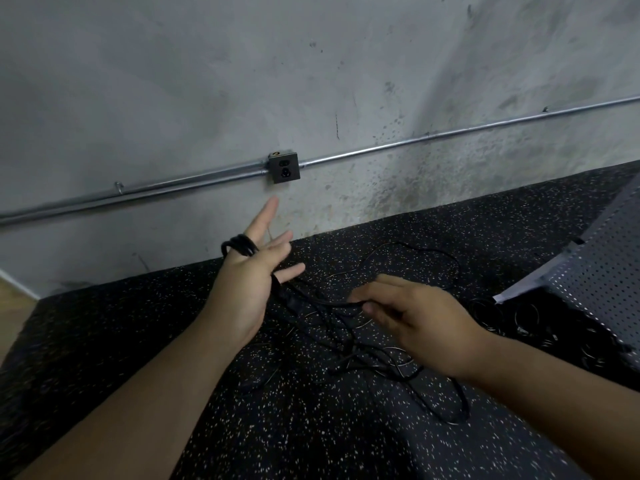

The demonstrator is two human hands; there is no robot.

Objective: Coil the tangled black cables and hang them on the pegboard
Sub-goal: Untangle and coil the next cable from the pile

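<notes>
A black cable (394, 362) lies in loose tangled loops on the speckled black floor mat. Several turns of it are wound around my left hand (254, 271), which is held up with the fingers spread, palm facing right. From there the cable runs down to my right hand (412, 313), which pinches a strand between thumb and fingers. The grey perforated pegboard (595, 258) leans at the right edge. Several finished black coils (512, 317) lie on the mat just below it.
A stained concrete wall stands close ahead, with a metal conduit pipe (415, 140) and a dark socket box (284, 167) on it. The speckled mat (138, 327) covers the floor; a strip of wooden floor shows at the far left.
</notes>
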